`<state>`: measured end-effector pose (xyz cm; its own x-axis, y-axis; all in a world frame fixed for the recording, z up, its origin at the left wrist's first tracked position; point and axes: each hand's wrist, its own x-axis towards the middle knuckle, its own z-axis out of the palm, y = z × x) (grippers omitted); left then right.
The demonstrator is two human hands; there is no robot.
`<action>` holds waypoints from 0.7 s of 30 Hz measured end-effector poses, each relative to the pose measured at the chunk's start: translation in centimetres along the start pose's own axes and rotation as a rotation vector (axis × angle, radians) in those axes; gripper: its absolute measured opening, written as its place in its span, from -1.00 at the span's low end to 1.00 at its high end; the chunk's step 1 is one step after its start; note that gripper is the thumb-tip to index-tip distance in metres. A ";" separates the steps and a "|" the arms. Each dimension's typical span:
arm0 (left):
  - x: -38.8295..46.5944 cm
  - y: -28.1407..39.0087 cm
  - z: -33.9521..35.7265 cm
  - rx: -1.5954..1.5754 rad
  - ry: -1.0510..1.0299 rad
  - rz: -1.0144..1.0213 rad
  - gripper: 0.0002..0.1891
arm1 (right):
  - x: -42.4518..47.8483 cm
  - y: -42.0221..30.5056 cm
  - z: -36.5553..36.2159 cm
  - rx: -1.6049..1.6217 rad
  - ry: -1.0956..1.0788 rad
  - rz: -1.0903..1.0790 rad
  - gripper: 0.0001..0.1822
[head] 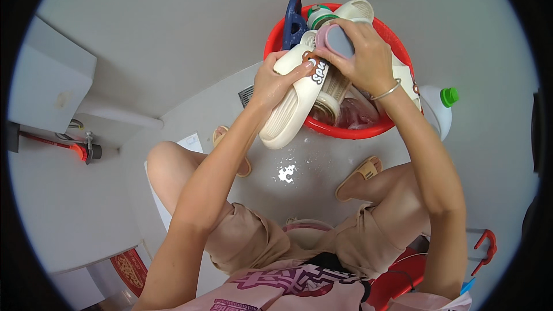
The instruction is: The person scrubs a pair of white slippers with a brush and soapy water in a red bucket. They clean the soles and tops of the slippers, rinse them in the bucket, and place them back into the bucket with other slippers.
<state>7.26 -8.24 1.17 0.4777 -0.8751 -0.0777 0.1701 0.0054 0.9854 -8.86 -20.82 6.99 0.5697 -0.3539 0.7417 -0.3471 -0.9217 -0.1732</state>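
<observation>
A cream slide slipper (283, 125) with a brown bear and raised lettering on its strap is held over a basin's near left edge. My left hand (273, 82) grips it by the strap, thumb on top. In my right hand (369, 58) is a pink and grey scrub brush (339, 41), pressed close to the slipper's strap end; its bristles are hidden. Below both hands stands the red plastic basin (352, 132) with water and several pieces of footwear. Among these are a dark blue slipper (294, 23) leaning on the rim and another cream slipper (404, 80) at the right.
Right of the basin stands a white bottle with a green cap (449, 97). A floor drain (246, 95) lies left of it. The grey floor (302, 160) is wet between my sandalled feet. At the lower right is a red plastic container (399, 278). A white pipe (121, 114) runs along the left wall.
</observation>
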 end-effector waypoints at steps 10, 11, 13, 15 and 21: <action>-0.4 1.0 -0.6 -0.079 0.016 -0.067 -0.31 | -2.0 -4.3 -0.2 0.123 -0.052 -0.134 -0.44; -0.1 0.8 0.0 -0.126 -0.018 -0.032 -0.31 | -0.7 -0.8 -0.1 0.037 0.021 -0.074 -0.45; 0.9 0.0 0.4 -0.060 0.011 0.010 -0.32 | 0.0 3.8 -1.2 -0.276 0.017 0.018 -0.43; 0.3 0.4 0.4 -0.102 0.030 -0.026 -0.33 | -0.2 4.0 -2.2 -0.225 -0.031 0.163 -0.40; -0.2 0.2 -0.2 0.126 0.149 0.085 -0.01 | 0.4 -0.5 -4.7 0.233 -0.163 0.242 -0.44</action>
<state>7.35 -7.93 1.35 0.6097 -0.7926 -0.0058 0.0190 0.0073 0.9998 -12.00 -19.78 10.41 0.6100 -0.5691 0.5514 -0.3180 -0.8132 -0.4875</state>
